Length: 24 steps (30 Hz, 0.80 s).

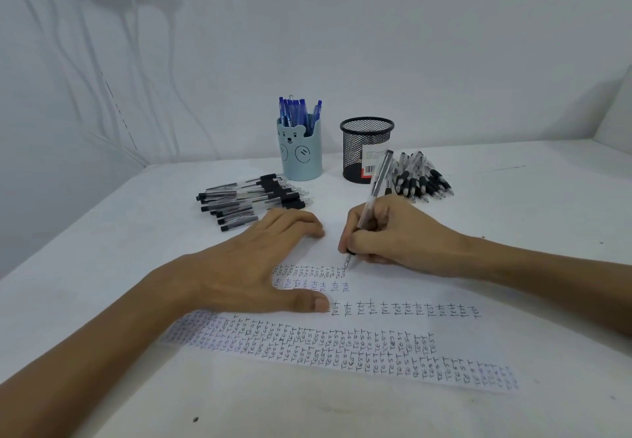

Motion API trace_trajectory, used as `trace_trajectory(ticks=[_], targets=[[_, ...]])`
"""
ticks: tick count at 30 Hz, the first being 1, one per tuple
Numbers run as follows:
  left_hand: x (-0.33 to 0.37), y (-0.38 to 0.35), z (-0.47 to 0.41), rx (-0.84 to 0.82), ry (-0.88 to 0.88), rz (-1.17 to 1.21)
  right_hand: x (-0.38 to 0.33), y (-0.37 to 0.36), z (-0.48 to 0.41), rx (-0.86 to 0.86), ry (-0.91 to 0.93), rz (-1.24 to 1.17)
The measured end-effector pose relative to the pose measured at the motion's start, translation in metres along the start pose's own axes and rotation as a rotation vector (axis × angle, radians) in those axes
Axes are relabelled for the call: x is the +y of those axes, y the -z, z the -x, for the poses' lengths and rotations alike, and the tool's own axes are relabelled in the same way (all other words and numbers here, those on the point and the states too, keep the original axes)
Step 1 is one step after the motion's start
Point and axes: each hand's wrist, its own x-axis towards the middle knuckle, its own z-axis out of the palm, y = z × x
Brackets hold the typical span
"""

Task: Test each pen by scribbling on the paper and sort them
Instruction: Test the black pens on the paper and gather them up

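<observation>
Right hand (396, 232) grips the pen (371, 203), tip down on the paper (393, 287) at the end of a row of "test" scribbles, while the left hand (249, 266) presses flat, fingers straight, holding the sheet between two pen piles (254, 198) (419, 177).

White table (513, 198) carries paper (393, 287), pen piles (253, 198) (two), bear cup (301, 153), mesh cup (366, 150).
</observation>
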Motion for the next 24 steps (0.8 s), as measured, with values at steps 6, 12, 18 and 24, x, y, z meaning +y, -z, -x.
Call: trace_trajectory(ticks=[6,12,18,24], targets=[[0.0005,-0.0001,0.001,-0.009,0.0,-0.001,0.0009,-0.0048,0.0049,0.014,0.032,0.019],[0.001,0.0009,0.0004,-0.011,-0.001,-0.006,0.0001,-0.0061,0.0041,-0.016,0.041,0.046],[0.0017,0.0011,-0.0002,-0.016,0.003,-0.004,0.0,-0.006,0.0032,-0.016,0.041,0.056],[0.0009,0.0011,-0.0002,-0.019,0.001,-0.005,-0.0005,-0.0061,0.0044,-0.021,0.037,0.077]])
